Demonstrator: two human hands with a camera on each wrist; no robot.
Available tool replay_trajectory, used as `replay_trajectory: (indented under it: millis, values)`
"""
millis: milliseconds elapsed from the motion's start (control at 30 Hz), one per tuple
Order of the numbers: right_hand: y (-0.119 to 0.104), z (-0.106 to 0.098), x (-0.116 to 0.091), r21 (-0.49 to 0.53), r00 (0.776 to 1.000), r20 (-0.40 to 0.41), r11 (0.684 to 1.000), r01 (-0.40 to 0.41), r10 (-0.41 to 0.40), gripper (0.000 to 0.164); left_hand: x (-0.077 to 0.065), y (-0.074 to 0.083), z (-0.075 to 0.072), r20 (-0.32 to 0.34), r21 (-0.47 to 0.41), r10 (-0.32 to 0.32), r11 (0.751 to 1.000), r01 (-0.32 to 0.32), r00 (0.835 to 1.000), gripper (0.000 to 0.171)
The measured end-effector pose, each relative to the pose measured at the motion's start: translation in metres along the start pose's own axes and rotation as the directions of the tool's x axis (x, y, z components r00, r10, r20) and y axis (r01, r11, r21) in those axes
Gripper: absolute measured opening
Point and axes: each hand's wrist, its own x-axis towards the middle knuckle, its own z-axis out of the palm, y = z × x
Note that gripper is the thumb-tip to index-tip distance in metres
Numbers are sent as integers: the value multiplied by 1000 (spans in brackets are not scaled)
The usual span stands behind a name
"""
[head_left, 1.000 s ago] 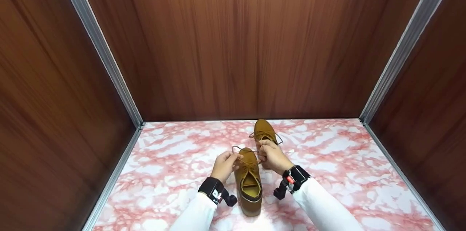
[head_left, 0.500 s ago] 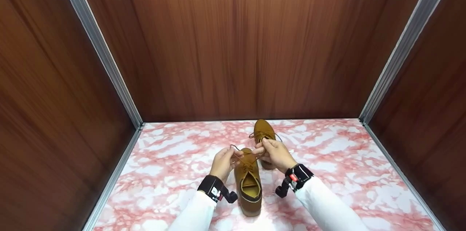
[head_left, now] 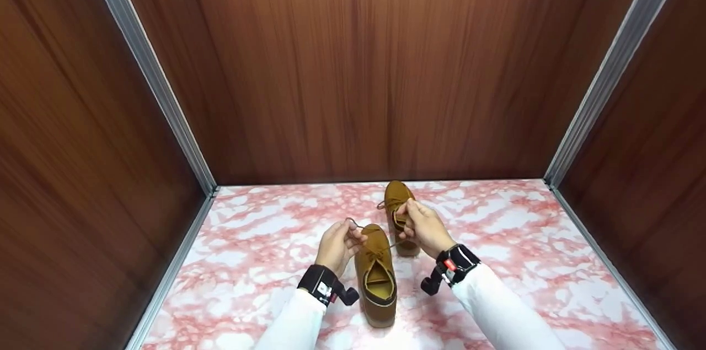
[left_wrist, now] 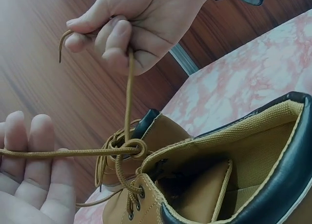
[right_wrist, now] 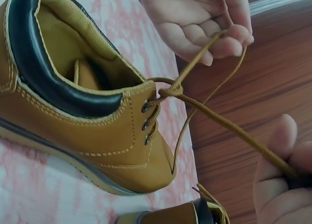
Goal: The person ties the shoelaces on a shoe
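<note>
Both forearms (head_left: 502, 306) extend from the near side, slanting toward each other.
The left hand (head_left: 336, 244) pinches with thumb and fingertips; the right hand (head_left: 429, 227), slightly farther, pinches too, its lower fingers (left_wrist: 117, 43) curled.

L hand (head_left: 332, 251) & R hand (head_left: 430, 230) bare. L sleeve (head_left: 295, 319) & R sleeve (head_left: 504, 306) both wht, long, plain. L wristband (head_left: 312, 279): blk, wide, w/ sm. wht label (head_left: 323, 287) & a bit of red nr it. R wristband (head_left: 465, 258): same blk, shiny in spots, w/ bright red rect. patch (head_left: 450, 265). L stalk (head_left: 348, 296) & R stalk (head_left: 430, 285): blk, stubby, rounded tips, on inner sides of bands.
</note>
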Motion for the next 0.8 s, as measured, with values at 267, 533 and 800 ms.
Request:
replay_trajectory:
  millis: [267, 533, 800]
  values:
    - [-11, -8, -6, -41, 1000, 12, 999, 22, -22, 39, 1, 3, -6, -14, -33, 2, 999, -2, 1000, 23]
    - [-2, -24, 1, -134, 998, -8, 989, 55, -56, 42, 0, 3, -13, -25, -32, -1, 999, 0, 1000, 21]
    - [1, -42, 2, -228, 995, -68, 972, 62, -80, 51, 0, -1, -18, -37, -8, -2, 1000, 2, 999, 18]
